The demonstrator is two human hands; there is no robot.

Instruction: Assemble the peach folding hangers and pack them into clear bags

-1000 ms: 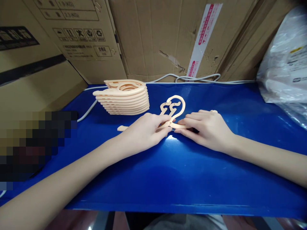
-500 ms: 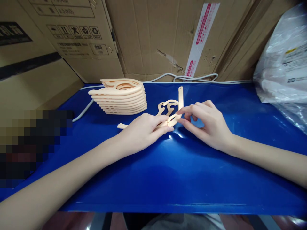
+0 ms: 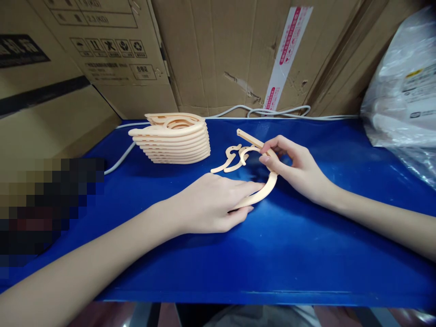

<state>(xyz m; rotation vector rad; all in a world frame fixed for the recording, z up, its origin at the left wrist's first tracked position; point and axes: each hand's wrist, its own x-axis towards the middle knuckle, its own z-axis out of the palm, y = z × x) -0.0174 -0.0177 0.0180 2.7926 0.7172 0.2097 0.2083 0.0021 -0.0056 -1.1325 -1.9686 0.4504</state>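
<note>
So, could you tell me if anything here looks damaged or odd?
Only the brown cardboard box behind the blue table: its face is scuffed and torn. The stack of peach plastic hangers sits tidy.

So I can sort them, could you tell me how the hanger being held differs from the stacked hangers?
The loose hanger is spread open, one bar tilted up; the pile holds hangers folded flat. The left hand and right hand grip the loose hanger; nothing touches the pile. The loose hanger is single; the pile is several high. Both are peach plastic on the blue table.
</note>
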